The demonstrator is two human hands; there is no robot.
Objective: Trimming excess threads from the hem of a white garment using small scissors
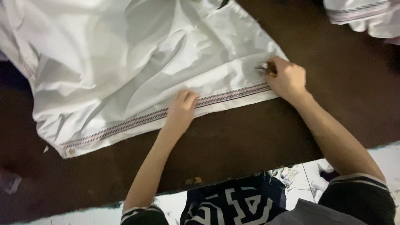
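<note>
White cloth with a patterned border strip, spread across a dark brown table, far side cut off by the frame. Left hand flat, fingers together, pressing the border, likely to hold it taut. Right hand at the right corner, pinching a small tool, mostly hidden, kind unclear. Another pale cloth far right.
</note>
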